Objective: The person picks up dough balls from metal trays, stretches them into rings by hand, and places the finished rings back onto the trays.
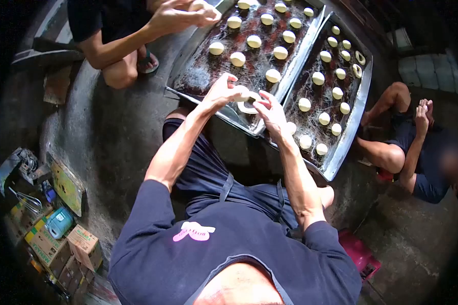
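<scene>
My left hand (223, 91) and my right hand (269, 112) are held together above the near corner of the left baking tray (188, 61), both gripping one pale piece of dough (248, 100) that looks stretched into a ring. The left tray carries several round dough balls (254, 41). A second tray (360, 96) to its right holds several more balls and a few ring shapes (360, 57).
A person squats at the top left, their hand (180, 14) working dough over the left tray. Another person sits at the right with hands (423, 109) together. Cardboard boxes (61, 246) and tools lie at the lower left. A red stool (360, 254) is under me.
</scene>
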Demonstrator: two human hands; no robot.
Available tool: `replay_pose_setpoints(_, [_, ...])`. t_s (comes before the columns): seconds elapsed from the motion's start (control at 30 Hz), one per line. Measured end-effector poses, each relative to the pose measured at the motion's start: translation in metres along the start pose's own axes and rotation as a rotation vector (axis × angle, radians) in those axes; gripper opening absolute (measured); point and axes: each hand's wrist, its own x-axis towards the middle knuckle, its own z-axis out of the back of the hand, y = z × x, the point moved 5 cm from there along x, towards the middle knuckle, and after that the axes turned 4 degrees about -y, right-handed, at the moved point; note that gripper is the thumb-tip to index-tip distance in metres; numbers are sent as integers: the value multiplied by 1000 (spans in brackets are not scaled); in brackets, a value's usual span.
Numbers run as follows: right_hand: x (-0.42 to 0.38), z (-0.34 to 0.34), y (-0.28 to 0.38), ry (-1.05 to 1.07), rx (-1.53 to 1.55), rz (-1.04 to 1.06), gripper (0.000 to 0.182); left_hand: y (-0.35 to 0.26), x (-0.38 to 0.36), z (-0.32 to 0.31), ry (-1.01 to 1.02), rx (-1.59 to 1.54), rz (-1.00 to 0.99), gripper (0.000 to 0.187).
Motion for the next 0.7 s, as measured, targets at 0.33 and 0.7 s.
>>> replay_pose_setpoints(0.33, [-45,65,16,-181,-13,179,62,-58,-55,-107,215,-453,-75,65])
replay_pose_setpoints(0.7, [-85,100,8,-306,-400,323,23,-107,-87,-156,309,-910,-112,56])
